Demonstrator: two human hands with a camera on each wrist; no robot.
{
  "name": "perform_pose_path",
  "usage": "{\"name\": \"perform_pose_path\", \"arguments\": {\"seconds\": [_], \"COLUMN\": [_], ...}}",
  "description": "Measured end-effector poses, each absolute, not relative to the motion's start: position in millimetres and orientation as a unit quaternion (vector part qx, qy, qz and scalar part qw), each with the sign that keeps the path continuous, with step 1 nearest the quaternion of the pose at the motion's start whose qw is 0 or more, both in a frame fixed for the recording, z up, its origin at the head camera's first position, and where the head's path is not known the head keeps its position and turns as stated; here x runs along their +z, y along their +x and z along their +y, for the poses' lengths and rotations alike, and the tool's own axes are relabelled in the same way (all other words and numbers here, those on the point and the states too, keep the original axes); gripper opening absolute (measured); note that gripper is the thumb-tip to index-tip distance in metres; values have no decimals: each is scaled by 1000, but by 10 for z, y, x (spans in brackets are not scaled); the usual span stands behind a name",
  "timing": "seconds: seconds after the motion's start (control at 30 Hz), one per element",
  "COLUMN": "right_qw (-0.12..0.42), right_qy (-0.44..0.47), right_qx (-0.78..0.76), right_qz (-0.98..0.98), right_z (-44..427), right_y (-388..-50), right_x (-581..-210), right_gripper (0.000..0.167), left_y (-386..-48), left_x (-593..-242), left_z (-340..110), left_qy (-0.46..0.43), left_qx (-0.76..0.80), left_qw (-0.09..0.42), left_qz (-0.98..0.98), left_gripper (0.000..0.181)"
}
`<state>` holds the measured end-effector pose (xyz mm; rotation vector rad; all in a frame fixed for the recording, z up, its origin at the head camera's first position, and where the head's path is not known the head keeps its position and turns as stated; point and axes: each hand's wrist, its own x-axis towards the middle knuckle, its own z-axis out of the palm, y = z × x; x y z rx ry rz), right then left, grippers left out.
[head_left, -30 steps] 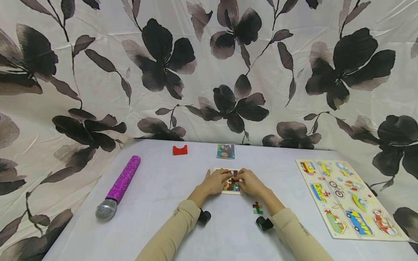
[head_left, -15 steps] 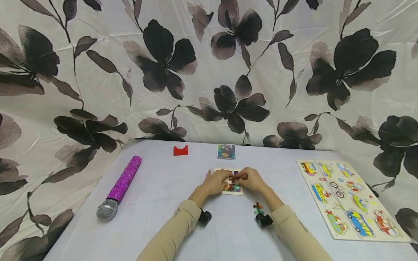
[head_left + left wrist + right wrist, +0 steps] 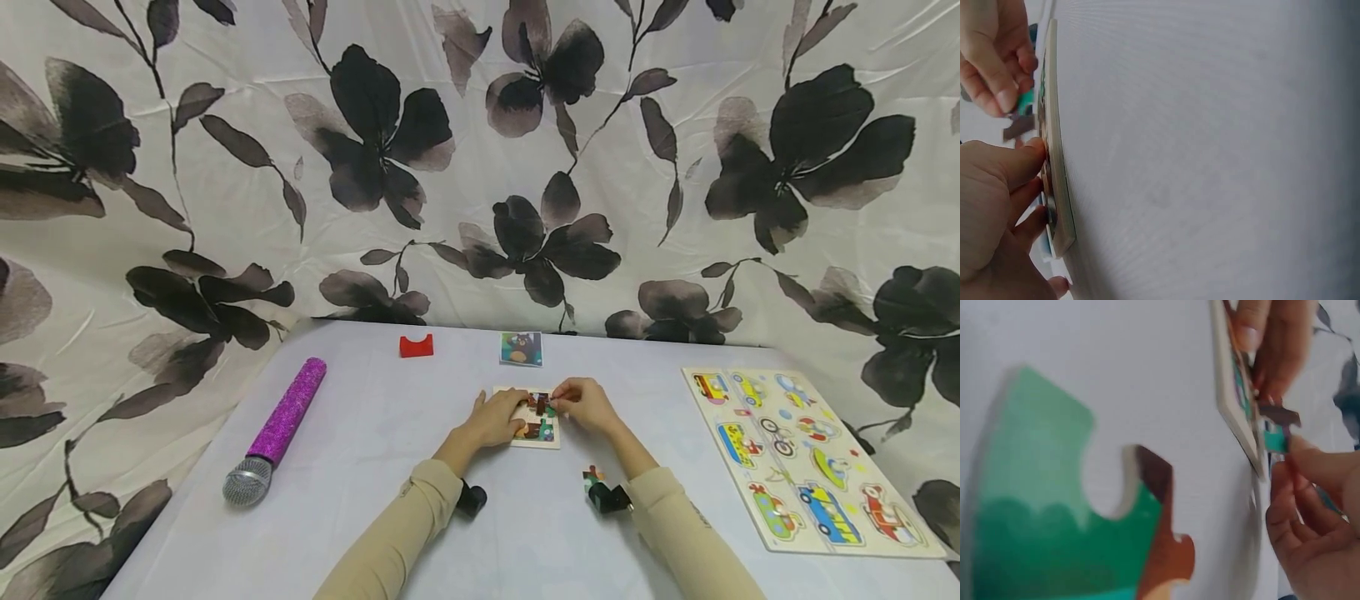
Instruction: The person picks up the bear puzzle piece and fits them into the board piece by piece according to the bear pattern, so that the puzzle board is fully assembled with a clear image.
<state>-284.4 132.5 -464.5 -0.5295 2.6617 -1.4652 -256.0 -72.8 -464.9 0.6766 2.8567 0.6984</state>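
A small framed jigsaw puzzle [image 3: 537,444] lies flat in the middle of the table, with a picture in brown, teal and other colours. On its left side rests my left hand [image 3: 493,419], thumb and fingertips [image 3: 1035,150] touching the pieces and frame. Just above the puzzle's right side, my right hand [image 3: 588,406] pinches a brown and teal jigsaw piece [image 3: 1277,439] between thumb and fingers, tilted and partly covered by them. Another jigsaw piece [image 3: 1054,462], green and brown, lies loose on the table, near the right wrist in the head view.
A picture card [image 3: 521,349] of a dark animal lies behind the puzzle, and a red notched block [image 3: 416,346] to its left. A glittery purple microphone [image 3: 281,421] lies at left. A large vehicle puzzle board [image 3: 810,467] covers the right side. Floral cloth [image 3: 525,167] hangs behind.
My right hand has lifted slightly and drawn back to the right with the jigsaw piece, uncovering more of the puzzle. The left hand has stayed in place.
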Motion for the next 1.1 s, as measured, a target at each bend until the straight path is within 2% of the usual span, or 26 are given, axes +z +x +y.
{"name": "perform_pose_path", "arguments": {"seconds": [0.2, 0.6, 0.87, 1.1], "right_qw": [15, 27, 32, 21], "right_qy": [-114, -111, -170, -238], "right_qx": [-572, -594, -504, -395], "right_qz": [812, 797, 846, 887], "right_z": [1373, 1348, 1275, 1219], "right_y": [-2841, -2872, -2834, -2750], "right_x": [-4574, -4638, -4703, -4677], "right_gripper": [15, 17, 13, 19], "left_y": [-2569, -2582, -2584, -2554], "left_x": [-4663, -4669, -4678, -4661], "left_z": [-742, -729, -735, -740], "left_qy": [229, 228, 231, 236], "left_qx": [225, 227, 232, 231], "left_qw": [60, 57, 58, 57], "left_qz": [945, 945, 943, 942], "left_gripper": [45, 45, 46, 43]}}
